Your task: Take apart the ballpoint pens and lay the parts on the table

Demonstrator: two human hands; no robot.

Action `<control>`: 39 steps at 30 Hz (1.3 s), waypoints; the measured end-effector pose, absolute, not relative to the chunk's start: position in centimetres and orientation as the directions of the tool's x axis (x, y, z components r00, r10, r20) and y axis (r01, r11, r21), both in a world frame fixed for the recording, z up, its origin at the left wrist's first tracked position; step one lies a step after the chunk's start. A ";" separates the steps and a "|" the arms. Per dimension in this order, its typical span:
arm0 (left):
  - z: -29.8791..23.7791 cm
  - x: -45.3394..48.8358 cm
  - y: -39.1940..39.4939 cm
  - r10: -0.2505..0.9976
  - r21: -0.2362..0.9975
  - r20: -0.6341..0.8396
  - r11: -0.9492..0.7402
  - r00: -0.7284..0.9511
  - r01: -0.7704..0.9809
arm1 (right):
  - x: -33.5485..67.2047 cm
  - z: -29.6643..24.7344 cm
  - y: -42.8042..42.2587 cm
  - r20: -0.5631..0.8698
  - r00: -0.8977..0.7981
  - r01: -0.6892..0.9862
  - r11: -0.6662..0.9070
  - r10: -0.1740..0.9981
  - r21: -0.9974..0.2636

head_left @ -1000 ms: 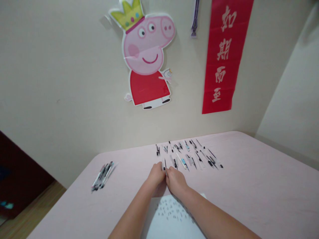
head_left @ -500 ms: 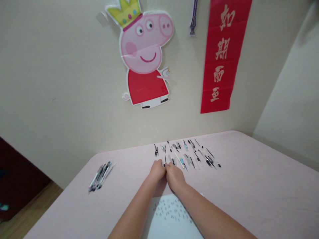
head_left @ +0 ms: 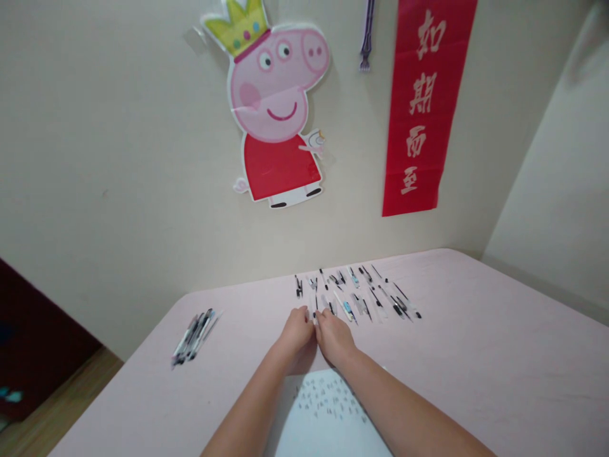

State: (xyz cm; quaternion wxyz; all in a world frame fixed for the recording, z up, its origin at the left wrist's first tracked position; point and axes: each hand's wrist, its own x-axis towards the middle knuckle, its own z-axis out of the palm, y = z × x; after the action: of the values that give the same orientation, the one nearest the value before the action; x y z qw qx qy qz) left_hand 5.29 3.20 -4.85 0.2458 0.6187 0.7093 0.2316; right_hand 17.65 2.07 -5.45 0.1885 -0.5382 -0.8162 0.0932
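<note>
My left hand (head_left: 295, 331) and my right hand (head_left: 333, 334) are held close together over the pink table (head_left: 476, 355), fingers curled and pinched around a small pen part (head_left: 314, 315) between them. Just beyond the fingertips lie several taken-apart pen pieces (head_left: 361, 295) in rows: clear barrels, black tips and thin refills. A bundle of whole pens (head_left: 194, 335) lies to the left, well apart from both hands. What exactly sits between the fingers is too small to make out.
A white sheet with small marks (head_left: 328, 412) lies under my forearms at the near edge. The table meets a beige wall with a cartoon pig cut-out (head_left: 276, 108) and a red banner (head_left: 421, 101). Wooden floor (head_left: 57, 412) shows at the left.
Both hands stay pinched together and have shifted slightly toward the rows of pen pieces. The camera view has drifted a little.
</note>
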 end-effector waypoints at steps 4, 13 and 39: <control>-5.0 4.1 0.9 0.996 0.602 0.008 0.070 -0.093 0.795 | 17.8 -5.0 1.5 0.275 -0.418 0.777 0.498 0.866 -0.385; -6.4 1.0 -3.9 0.997 0.619 0.063 -0.010 -0.038 0.785 | 17.1 -5.1 -0.8 0.262 -0.827 0.408 0.853 0.496 -0.326; -5.6 -11.4 -5.5 0.850 0.138 0.441 0.254 -0.289 0.957 | 16.6 -5.5 -2.0 0.267 -0.765 0.501 0.802 0.587 -0.326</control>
State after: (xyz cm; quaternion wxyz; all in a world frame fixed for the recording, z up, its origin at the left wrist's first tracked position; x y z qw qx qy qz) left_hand -11.40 -5.54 -5.64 -0.1396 0.5794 0.7795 0.1926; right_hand 16.63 -1.99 -5.45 0.1801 -0.2918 -0.9319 0.1183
